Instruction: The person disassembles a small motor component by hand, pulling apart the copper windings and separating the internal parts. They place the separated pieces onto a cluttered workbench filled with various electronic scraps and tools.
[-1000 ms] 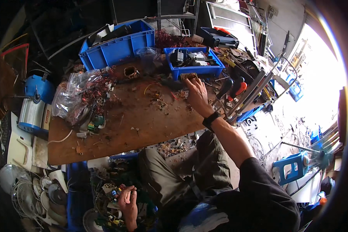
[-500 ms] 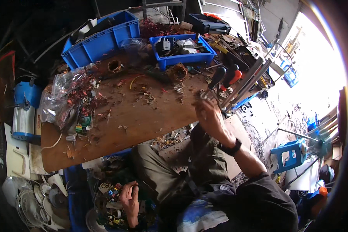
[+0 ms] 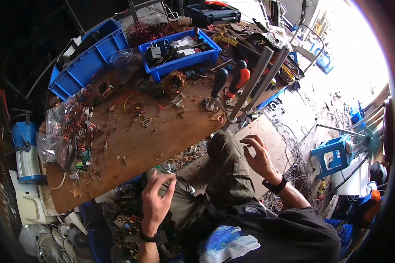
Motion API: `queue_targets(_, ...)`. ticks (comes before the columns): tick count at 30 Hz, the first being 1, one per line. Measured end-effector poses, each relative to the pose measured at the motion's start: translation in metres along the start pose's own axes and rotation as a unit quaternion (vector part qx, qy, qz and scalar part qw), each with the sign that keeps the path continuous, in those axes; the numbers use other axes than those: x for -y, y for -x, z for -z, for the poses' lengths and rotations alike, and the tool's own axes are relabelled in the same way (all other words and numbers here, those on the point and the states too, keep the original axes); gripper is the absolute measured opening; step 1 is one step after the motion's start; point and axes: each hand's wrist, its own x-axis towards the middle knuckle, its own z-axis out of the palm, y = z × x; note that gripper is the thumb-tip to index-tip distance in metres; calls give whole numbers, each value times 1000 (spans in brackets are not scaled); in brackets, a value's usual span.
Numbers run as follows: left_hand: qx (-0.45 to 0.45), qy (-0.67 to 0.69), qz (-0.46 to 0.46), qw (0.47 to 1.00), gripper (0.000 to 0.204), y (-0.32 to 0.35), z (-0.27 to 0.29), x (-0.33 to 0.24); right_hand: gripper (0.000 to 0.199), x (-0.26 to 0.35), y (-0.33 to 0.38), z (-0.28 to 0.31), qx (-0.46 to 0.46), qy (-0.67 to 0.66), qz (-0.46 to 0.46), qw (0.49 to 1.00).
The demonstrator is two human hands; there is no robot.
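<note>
- Hard to read: fisheye bends everything near the rim; right side is blown out by daylight, left edge is dark
- Small scraps on the worktop (image 3: 131, 144) are too small to tell apart; the heap below it by the left knee is a jumble of parts, can't name items
- left hand (image 3: 156, 199): raised over the left thigh, just off the near edge of the worktop, fingers spread and loosely curled, back of hand toward camera; holds nothing that I can see; dark band on the wrist
- right hand (image 3: 259, 155): up above the right knee (image 3: 224, 149), fingers bent, thumb and fingertips drawn close together as if pinching; whether anything tiny sits between them, cannot tell; black watch (image 3: 274, 185) on the wrist
- Both hands are off the worktop, touching nothing on it
- Nearest stuff: wooden board (image 3: 267, 136) lying beside the right knee, under the right hand; two metal bars (image 3: 254, 83) lean from the worktop's right end
- Two screwdrivers (image 3: 230, 81), one black handle, one orange-and-black, lie at the worktop's right end, near the bars
- Further back: small blue tray (image 3: 206, 55) full of electrical parts, big blue bin (image 3: 90, 61) to its left
- Copper coil (image 3: 174, 83) just in front of the tray
- Clear bag of wires (image 3: 68, 131) at the worktop's left end
- Blue stool (image 3: 335, 153) on the floor, well to the right
</note>
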Motion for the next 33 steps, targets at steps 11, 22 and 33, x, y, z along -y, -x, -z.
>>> queue_targets(11, 29, -197, -119, 973, 27, -146, -146, -11, 26, -69, 74, 53, -63, -12, -127, 990)
queue_targets(22, 51, -225, -119, 966, 22, -159, -175, 1, 22, -97, 106, 60, -51, -32, -184, 981)
queue_targets(33, -29, -208, -158, 965, 15, -151, -132, -10, 20, -67, 52, 30, 15, -101, -119, 988)
